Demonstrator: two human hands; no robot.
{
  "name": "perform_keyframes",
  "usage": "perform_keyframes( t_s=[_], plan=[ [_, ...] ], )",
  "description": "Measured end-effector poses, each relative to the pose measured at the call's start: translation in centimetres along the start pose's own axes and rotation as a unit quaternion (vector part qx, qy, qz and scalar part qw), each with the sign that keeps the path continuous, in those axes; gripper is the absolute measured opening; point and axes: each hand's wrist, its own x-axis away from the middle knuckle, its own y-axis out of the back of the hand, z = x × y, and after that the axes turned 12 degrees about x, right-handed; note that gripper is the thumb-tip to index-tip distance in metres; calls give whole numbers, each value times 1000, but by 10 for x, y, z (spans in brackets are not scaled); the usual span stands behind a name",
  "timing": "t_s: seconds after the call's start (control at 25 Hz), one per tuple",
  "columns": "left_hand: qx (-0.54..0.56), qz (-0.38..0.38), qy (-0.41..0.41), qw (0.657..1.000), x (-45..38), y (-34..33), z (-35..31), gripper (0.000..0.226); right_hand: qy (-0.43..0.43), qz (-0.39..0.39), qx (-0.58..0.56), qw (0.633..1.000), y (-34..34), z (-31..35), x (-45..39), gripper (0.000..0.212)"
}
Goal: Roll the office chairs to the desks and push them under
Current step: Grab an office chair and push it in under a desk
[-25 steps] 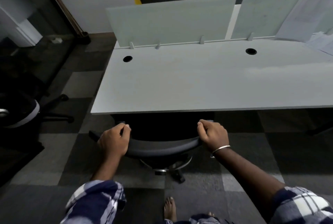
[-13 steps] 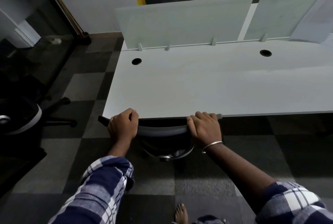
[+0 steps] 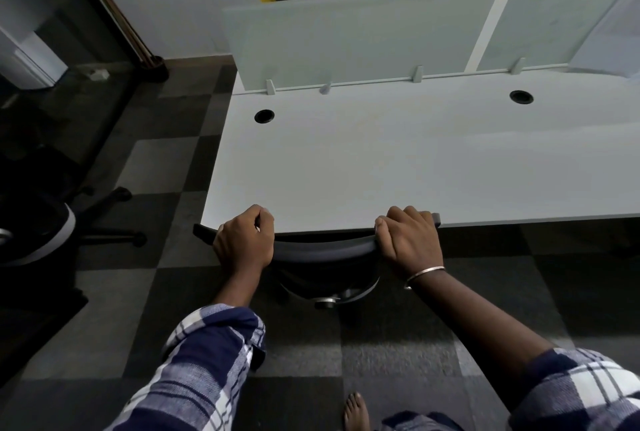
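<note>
A dark office chair [image 3: 323,252] stands with its seat tucked beneath the white desk [image 3: 398,160]; only the top of its backrest and part of its base show below the desk's front edge. My left hand [image 3: 244,240] grips the left end of the backrest's top rim. My right hand [image 3: 408,240], with a metal bangle at the wrist, grips the right end. Both sets of knuckles sit right at the desk edge.
A second black office chair [image 3: 41,222] with spread legs stands on the checkered carpet at the left. Frosted divider panels [image 3: 356,39] line the desk's far side. Two round cable holes pierce the desktop. My bare foot [image 3: 355,411] shows at the bottom.
The chair has rolled forward from open floor until its seat went beneath the desk. Both hands kept their grip on the backrest and moved up to the desk edge.
</note>
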Motion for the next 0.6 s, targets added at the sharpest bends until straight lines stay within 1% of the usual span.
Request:
perform_keyframes(
  t_s=[0.12, 0.2, 0.24, 0.32, 0.48, 0.6],
  plan=[
    [-8, 18, -4, 1000, 6, 2, -3, 31, -4, 45, -12, 999, 13, 0, 10, 49],
    [-15, 22, -5, 1000, 12, 4, -6, 27, 34, 62, -26, 997, 20, -7, 25, 50],
    [-16, 17, -5, 1000, 16, 5, -9, 27, 49, 68, -35, 996, 23, -12, 33, 51],
    [-25, 14, 5, 1000, 25, 6, -15, 30, 47, 75, -47, 995, 31, -16, 43, 53],
    [-27, 19, 7, 999, 44, 4, -26, 36, 8, 53, 36, 998, 30, -17, 60, 49],
    [-27, 31, 3, 999, 46, 0, -39, 37, -3, 29, 41, 999, 28, -30, 61, 47]
  ],
)
